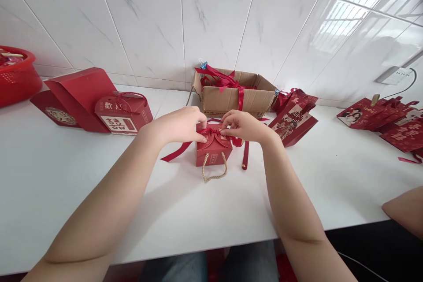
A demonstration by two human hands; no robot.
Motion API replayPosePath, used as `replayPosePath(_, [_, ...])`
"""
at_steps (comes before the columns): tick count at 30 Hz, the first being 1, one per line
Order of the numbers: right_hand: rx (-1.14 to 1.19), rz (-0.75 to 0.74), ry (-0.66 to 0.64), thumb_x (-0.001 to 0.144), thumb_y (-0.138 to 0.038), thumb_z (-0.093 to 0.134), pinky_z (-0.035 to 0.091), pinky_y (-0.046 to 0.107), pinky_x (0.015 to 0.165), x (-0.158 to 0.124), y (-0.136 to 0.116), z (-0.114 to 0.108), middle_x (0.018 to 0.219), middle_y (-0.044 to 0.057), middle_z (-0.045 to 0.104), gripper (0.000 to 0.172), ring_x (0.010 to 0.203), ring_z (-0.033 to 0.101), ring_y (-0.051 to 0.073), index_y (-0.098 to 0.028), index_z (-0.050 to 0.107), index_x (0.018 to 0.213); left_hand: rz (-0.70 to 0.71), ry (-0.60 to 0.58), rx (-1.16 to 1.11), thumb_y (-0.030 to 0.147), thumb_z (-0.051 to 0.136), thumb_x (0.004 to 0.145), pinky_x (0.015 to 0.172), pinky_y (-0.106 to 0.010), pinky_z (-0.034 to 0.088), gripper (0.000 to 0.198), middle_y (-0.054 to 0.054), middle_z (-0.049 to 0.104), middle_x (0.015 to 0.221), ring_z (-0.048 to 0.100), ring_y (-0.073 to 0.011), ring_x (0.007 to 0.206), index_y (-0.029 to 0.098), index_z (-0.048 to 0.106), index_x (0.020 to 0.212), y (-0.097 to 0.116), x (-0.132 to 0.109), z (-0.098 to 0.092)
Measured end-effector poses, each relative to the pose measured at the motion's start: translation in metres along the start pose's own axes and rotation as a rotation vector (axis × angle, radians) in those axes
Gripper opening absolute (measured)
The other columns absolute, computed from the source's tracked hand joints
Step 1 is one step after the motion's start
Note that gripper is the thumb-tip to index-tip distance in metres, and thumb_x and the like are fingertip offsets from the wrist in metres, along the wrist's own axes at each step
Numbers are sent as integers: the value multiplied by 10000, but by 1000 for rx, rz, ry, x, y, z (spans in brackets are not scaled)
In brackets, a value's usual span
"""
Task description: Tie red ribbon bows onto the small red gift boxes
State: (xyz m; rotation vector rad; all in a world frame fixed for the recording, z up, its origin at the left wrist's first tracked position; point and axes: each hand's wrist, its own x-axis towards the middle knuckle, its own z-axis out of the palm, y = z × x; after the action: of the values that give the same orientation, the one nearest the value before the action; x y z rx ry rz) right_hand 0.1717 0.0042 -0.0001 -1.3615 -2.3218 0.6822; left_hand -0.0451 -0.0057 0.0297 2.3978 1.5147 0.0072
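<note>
A small red gift box [214,152] stands on the white table in front of me, its twisted rope handle [214,176] hanging down the near side. Dark red ribbon [178,153] crosses its top, gathered in a knot or bow at the middle, with tails trailing left and right. On the left of the knot, my left hand [185,125] pinches the ribbon between thumb and fingers. My right hand [241,125] pinches it from the other side. Both hands rest close to the box top. A ribbon strip [245,156] lies to the right of the box.
Behind the box, a cardboard box [231,97] holds loose red ribbons. Red gift boxes [125,112] stand at left near a red plastic basket [16,79]. Red gift bags [294,121] sit at right, with several more [390,119] farther over. Another person's arm [405,209] shows at the right edge.
</note>
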Motion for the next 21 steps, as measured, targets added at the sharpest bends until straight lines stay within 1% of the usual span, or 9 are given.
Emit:
replayPosePath(2, [-21, -10, 12, 801, -350, 653, 445, 264, 628, 1, 0, 1, 1060, 43, 585, 176, 717, 549, 103, -183, 673, 748, 13, 4, -5, 489, 607, 698, 514, -298, 365, 276, -61, 607, 1049, 578, -189, 665, 240, 640, 813, 3, 0, 2])
replayPosePath(5, [-42, -16, 35, 812, -342, 638, 440, 261, 612, 0, 0, 1, 983, 41, 581, 167, 708, 542, 109, -184, 656, 762, 29, -22, -29, 421, 606, 702, 478, -299, 323, 202, -60, 618, 965, 555, -180, 625, 227, 605, 756, 6, 2, 5])
replayPosePath(8, [27, 18, -31, 836, -344, 599, 426, 244, 550, -2, -2, 0, 883, 27, 608, 168, 674, 540, 111, -186, 619, 783, 62, -52, -48, 375, 593, 710, 468, -292, 312, 148, -41, 625, 919, 522, -161, 598, 229, 569, 726, 6, 3, 6])
replayPosePath(11, [71, 55, -100, 854, -356, 569, 411, 235, 501, -5, -5, -1, 815, 12, 626, 180, 609, 522, 99, -188, 599, 795, 99, -61, -56, 351, 592, 711, 484, -282, 346, 128, -20, 626, 915, 494, -141, 583, 231, 549, 712, 5, 2, 5])
replayPosePath(14, [65, 68, -110, 851, -351, 569, 416, 231, 491, -5, -7, -2, 805, 4, 628, 173, 590, 512, 91, -191, 587, 786, 111, -53, -75, 337, 607, 699, 500, -272, 374, 151, -10, 625, 918, 485, -126, 579, 216, 522, 666, 3, 1, 3])
replayPosePath(17, [75, 82, -129, 844, -361, 577, 420, 223, 476, -4, -7, -2, 808, 3, 632, 177, 582, 511, 88, -196, 575, 781, 118, -77, -83, 337, 617, 691, 501, -268, 375, 189, -8, 620, 889, 480, -119, 569, 205, 499, 625, 2, 2, 3])
replayPosePath(21, [92, 85, -145, 833, -357, 588, 437, 216, 475, -4, -6, -2, 828, 5, 635, 163, 600, 527, 92, -202, 576, 787, 134, -110, -82, 361, 623, 691, 528, -263, 395, 198, -7, 623, 937, 517, -126, 612, 205, 518, 629, 1, 3, 3])
